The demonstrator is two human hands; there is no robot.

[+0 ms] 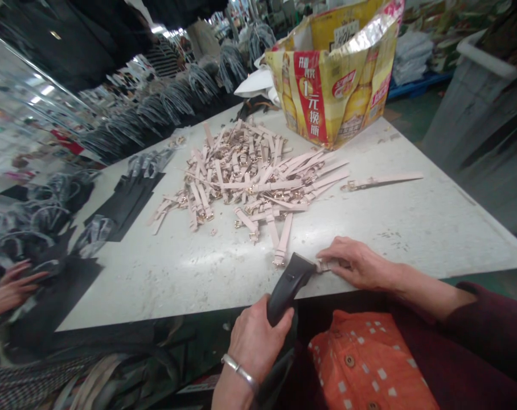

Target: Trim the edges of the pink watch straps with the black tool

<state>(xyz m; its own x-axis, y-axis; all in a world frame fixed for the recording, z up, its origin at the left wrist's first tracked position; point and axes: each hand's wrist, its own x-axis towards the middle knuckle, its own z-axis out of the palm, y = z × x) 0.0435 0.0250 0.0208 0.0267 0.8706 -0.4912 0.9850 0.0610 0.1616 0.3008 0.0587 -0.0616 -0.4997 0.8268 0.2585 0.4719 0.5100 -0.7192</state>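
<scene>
My left hand, with a metal bangle at its wrist, is closed around a black hair clipper. The clipper is tilted, its head up and right at the table's front edge. My right hand pinches a short pale pink buckle strap, mostly covered by the fingers. The strap's visible end is right beside the clipper's head; I cannot tell whether they touch. Beyond both hands lies a heap of similar pink buckle straps with gold-coloured buckles. One more strap lies apart on the right.
A yellow beer carton stands on the white table at the back. Black pieces with plastic-wrapped handles lie on the left, where another person's hand works. A grey bin stands beyond the right edge.
</scene>
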